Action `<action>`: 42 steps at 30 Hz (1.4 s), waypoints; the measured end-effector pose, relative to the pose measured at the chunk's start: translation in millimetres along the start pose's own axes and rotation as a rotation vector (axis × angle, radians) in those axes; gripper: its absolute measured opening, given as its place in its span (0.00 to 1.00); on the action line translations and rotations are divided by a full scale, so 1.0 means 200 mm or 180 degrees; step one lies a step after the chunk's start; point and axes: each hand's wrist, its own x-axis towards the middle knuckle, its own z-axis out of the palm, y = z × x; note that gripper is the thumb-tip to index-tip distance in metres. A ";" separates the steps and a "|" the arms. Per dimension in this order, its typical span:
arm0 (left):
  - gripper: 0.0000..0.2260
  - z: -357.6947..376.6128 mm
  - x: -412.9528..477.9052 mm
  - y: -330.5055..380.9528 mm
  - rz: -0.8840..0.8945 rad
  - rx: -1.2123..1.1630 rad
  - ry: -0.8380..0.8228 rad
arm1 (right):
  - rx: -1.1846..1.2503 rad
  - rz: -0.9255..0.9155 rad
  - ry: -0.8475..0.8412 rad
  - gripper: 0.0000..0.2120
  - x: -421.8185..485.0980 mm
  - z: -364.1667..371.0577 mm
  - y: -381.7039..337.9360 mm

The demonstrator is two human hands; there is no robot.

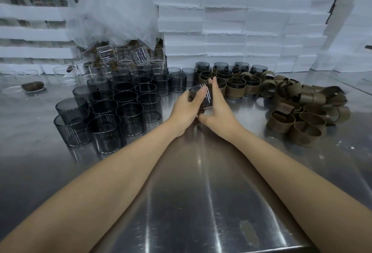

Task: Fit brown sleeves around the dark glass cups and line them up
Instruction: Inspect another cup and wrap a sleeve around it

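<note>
Left hand: arm stretched forward over the steel tabletop, fingers curled round the near-left side of a dark glass cup, the forefinger lying over its rim.
Right hand: arm reaching in from the right, fingers laid almost straight up the cup's right side, thumb spread under its base; the cup is gripped between thumb and fingers.
Dark glass cup: held between both hands, tilted with its mouth away from the person, carrying no sleeve; whether its base touches the tabletop cannot be told.
Wrists: close together just below the cup, the forearms forming a narrow V.
Bare dark cups: standing upright in a packed cluster to the left of the left fingers.
Sleeved cups: ranged in rows just beyond and to the right of the right fingertips.
Brown sleeves: loose loops heaped well to the right of the right fingers.
Clear glasses: piled behind the dark cluster, under bubble wrap.
Foam blocks: white, stacked in a wall far beyond the fingertips.
</note>
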 end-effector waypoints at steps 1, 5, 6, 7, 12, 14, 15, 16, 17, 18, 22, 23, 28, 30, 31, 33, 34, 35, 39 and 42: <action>0.15 0.00 0.00 0.00 0.0057 -0.0070 -0.0076 | 0.0176 0.0110 0.0009 0.50 0.00 -0.01 0.00; 0.08 0.00 0.00 -0.01 0.0175 -0.0269 -0.0421 | 0.1067 0.0283 -0.0076 0.36 0.01 -0.07 -0.01; 0.09 0.00 0.00 -0.01 0.0204 -0.0330 -0.0452 | 0.1259 0.0295 -0.0117 0.31 0.01 -0.09 -0.01; 0.11 0.00 -0.01 0.00 0.0230 -0.0391 -0.0456 | 0.1432 0.0310 -0.0156 0.29 0.01 -0.09 0.00; 0.19 0.03 -0.04 0.03 0.0321 -0.0353 -0.0137 | 0.1338 0.0254 0.0347 0.32 0.01 -0.07 0.00; 0.18 0.03 -0.04 0.03 0.0327 -0.0175 -0.0041 | 0.0884 0.0110 0.0622 0.38 0.01 -0.06 0.01; 0.19 0.03 -0.04 0.03 0.0337 -0.0043 -0.0112 | 0.0684 0.0002 0.0654 0.40 0.01 -0.06 0.02; 0.19 0.04 -0.04 0.03 0.0369 0.0115 -0.0210 | 0.0521 -0.0121 0.0646 0.41 0.01 -0.05 0.02; 0.18 0.04 -0.05 0.03 0.0424 0.0285 -0.0288 | 0.0407 -0.0228 0.0612 0.41 0.01 -0.04 0.02; 0.19 0.05 -0.05 0.03 0.0474 0.0434 -0.0326 | 0.0358 -0.0286 0.0552 0.41 0.00 -0.03 0.02; 0.23 0.04 -0.05 0.01 0.0597 0.0714 -0.0386 | 0.0367 -0.0070 0.0349 0.47 0.01 -0.04 0.02; 0.22 0.03 -0.05 0.01 0.0612 0.0746 -0.0459 | 0.0412 0.0051 0.0352 0.48 0.01 -0.04 0.03; 0.14 0.03 -0.07 0.04 0.0626 0.0463 -0.0606 | 0.1252 0.0283 0.0108 0.37 0.02 -0.09 0.02; 0.16 0.02 -0.08 0.05 0.0665 0.0342 -0.0666 | 0.1597 0.0348 -0.0062 0.29 0.02 -0.09 0.01; 0.16 0.02 -0.08 0.05 0.0686 0.0294 -0.0689 | 0.1767 0.0380 -0.0159 0.27 0.02 -0.09 0.01; 0.16 0.02 -0.09 0.06 0.0696 0.0221 -0.0694 | 0.1919 0.0400 -0.0299 0.23 0.01 -0.08 0.01; 0.16 0.01 -0.09 0.06 0.0683 0.0202 -0.0695 | 0.1891 0.0392 -0.0328 0.22 0.01 -0.08 0.00; 0.16 0.01 -0.10 0.06 0.0667 0.0187 -0.0695 | 0.1800 0.0360 -0.0332 0.20 0.01 -0.09 0.00; 0.18 0.00 -0.11 0.08 0.0553 0.0294 -0.0655 | 0.1146 0.0133 -0.0162 0.16 0.00 -0.10 0.00; 0.14 0.00 -0.10 0.06 0.0458 0.0410 -0.0648 | 0.0493 0.0161 -0.0018 0.09 0.00 -0.09 0.01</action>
